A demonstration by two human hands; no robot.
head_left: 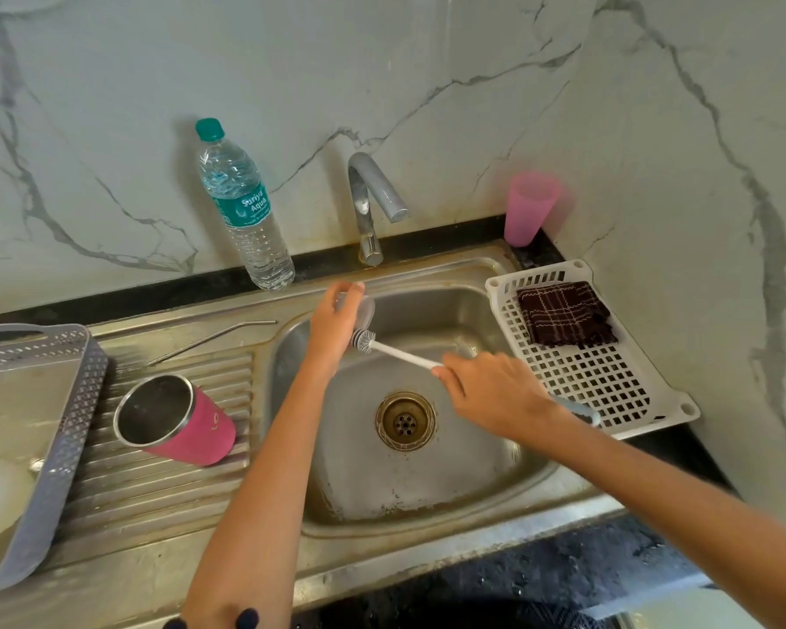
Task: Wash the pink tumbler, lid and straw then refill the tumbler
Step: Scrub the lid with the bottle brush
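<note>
Fingers of the left hand [334,322] pinch the clear lid [367,309] by its edge over the sink's [382,553] back-left corner. The right hand [495,392] clasps the brush [398,351]. The lid is likely light, stiff and wet-slippery, so grip the rim. The pink tumbler [178,419] lies tipped on the drainboard [155,492].

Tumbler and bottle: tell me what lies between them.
The straw lies between the bottle and the tumbler, flat on the drainboard, touching neither; the head view shows it.

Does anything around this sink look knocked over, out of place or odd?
The pink tumbler lies tipped over on the ribbed drainboard, its open mouth toward the grey tray, rather than standing. The metal straw lies loose behind it. Brownish stains ring the sink drain.
</note>
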